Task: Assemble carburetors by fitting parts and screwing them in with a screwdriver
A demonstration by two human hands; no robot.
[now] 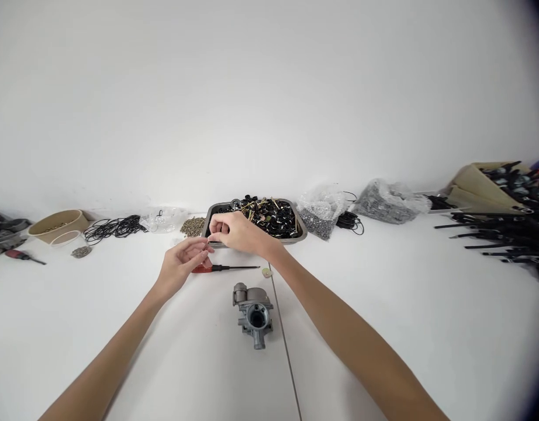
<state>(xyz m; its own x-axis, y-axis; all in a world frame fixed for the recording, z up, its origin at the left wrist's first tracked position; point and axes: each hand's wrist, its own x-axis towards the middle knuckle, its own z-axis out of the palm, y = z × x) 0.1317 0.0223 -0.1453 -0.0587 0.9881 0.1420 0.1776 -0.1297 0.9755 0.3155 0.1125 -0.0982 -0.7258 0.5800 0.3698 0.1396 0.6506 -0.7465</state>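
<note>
My left hand (182, 263) and my right hand (237, 231) meet fingertip to fingertip above the white table, just in front of a grey metal tray (301, 233) filled with small black parts. Both hands pinch something tiny between them that I cannot make out. Under my left hand lies a red-handled screwdriver (225, 268), its shaft pointing right. A grey metal carburetor body (253, 314) sits on the table nearer to me, apart from both hands. A small pale disc (266, 272) lies beside the screwdriver tip.
A pile of small brass parts (193, 226), black rubber rings (114, 227), a tan bowl (59, 224) and another red screwdriver (21, 256) lie at the left. Clear bags of metal parts (322, 213) and black rods (501, 234) fill the right. A table seam (287, 356) runs toward me.
</note>
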